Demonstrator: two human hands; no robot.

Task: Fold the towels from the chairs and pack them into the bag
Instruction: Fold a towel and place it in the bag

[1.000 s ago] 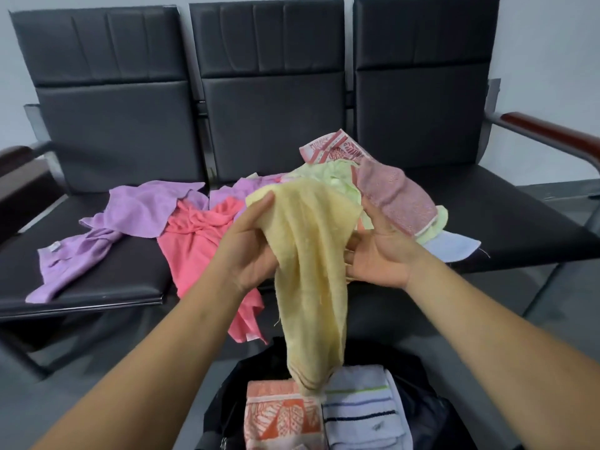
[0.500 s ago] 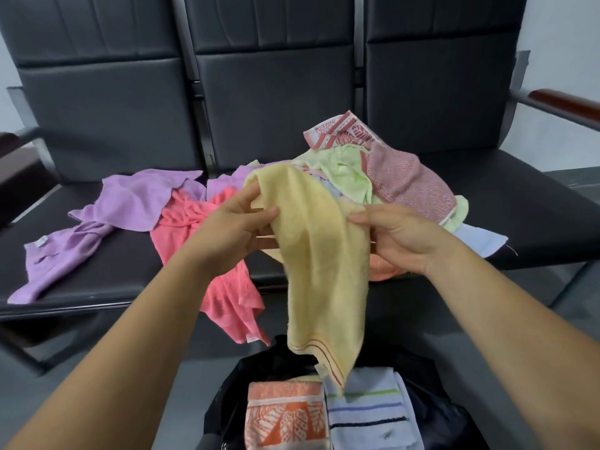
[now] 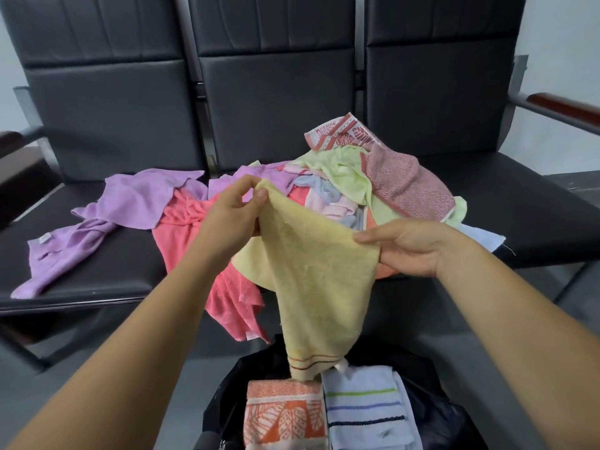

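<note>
A pale yellow towel (image 3: pixel 319 287) with red stripes at its lower hem hangs in front of the chairs. My left hand (image 3: pixel 232 219) pinches its upper left corner and my right hand (image 3: pixel 412 246) pinches its right edge, stretching the top edge between them. Its lower end dangles over the open black bag (image 3: pixel 431 414) on the floor. Inside the bag lie a folded orange leaf-patterned towel (image 3: pixel 285 414) and a folded white striped towel (image 3: pixel 367 407). A heap of unfolded towels (image 3: pixel 350 186) covers the middle seat.
Three joined black chairs (image 3: pixel 276 92) stand against the wall. A purple towel (image 3: pixel 97 228) sprawls on the left seat and a coral one (image 3: pixel 194 241) hangs off the seat's front edge. A wooden armrest (image 3: pixel 565 107) juts out at the right.
My hands have moved apart along the yellow towel's top edge, spreading it wider. The right hand went from an open palm behind the cloth to pinching its edge.
</note>
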